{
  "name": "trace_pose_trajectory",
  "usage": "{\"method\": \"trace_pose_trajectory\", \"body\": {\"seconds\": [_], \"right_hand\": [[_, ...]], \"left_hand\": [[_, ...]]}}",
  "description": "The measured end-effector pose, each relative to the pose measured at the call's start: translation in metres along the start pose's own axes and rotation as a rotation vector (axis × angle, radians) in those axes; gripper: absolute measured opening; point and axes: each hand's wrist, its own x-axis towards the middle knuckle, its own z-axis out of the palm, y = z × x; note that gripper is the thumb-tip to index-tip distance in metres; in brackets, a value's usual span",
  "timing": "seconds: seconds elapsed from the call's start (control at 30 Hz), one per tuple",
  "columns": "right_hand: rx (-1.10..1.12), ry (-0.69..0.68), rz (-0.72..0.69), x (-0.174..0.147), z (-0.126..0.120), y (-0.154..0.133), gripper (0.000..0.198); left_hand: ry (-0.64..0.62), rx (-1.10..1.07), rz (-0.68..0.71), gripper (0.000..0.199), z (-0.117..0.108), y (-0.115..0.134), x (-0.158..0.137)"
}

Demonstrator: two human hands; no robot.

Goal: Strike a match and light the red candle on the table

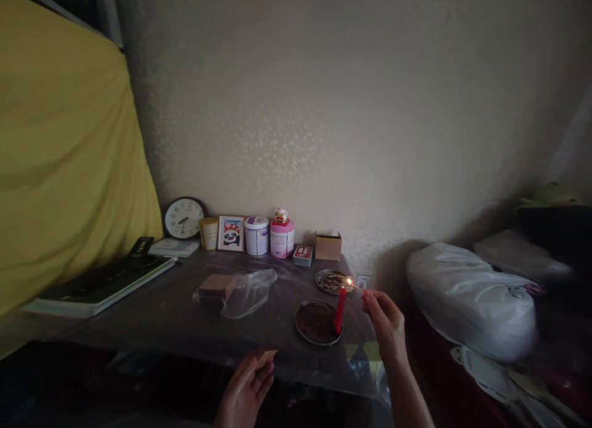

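Observation:
My right hand (pixel 385 317) pinches a burning match (pixel 356 286), its flame just to the upper right of the top of a red candle (pixel 341 311). I cannot tell whether the wick is alight. The candle stands, tilted slightly, at the right side of a round metal plate (pixel 303 332). Low in front of the table's edge, my left hand (pixel 247 388) is closed around a small matchbox (pixel 267 358). Behind the candle lies a second round dish (pixel 326 280) holding several matchsticks.
A stack of matchboxes (pixel 215 287) sits in a clear plastic bag (pixel 250 295) on the dark table (pixel 176 311). Along the wall stand a clock (pixel 185 218), a picture frame (pixel 231 234), tins (pixel 257 237) and a cardboard box (pixel 328 246). White bags (pixel 467 298) lie at right.

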Motion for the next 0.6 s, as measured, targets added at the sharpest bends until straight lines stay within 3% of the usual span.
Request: {"method": "trace_pose_trajectory", "body": {"seconds": [0.2, 0.33, 0.6], "right_hand": [[0.07, 0.028, 0.054, 0.0, -0.006, -0.003, 0.031], [0.143, 0.043, 0.087, 0.0, -0.009, -0.002, 0.03], [0.38, 0.042, 0.116, 0.004, -0.017, -0.007, 0.025]], "left_hand": [[-0.039, -0.01, 0.014, 0.014, -0.004, -0.001, 0.0], [-0.001, -0.023, 0.006, 0.01, -0.003, -0.001, 0.0], [-0.004, -0.017, -0.008, 0.012, -0.004, 0.0, 0.002]]}}
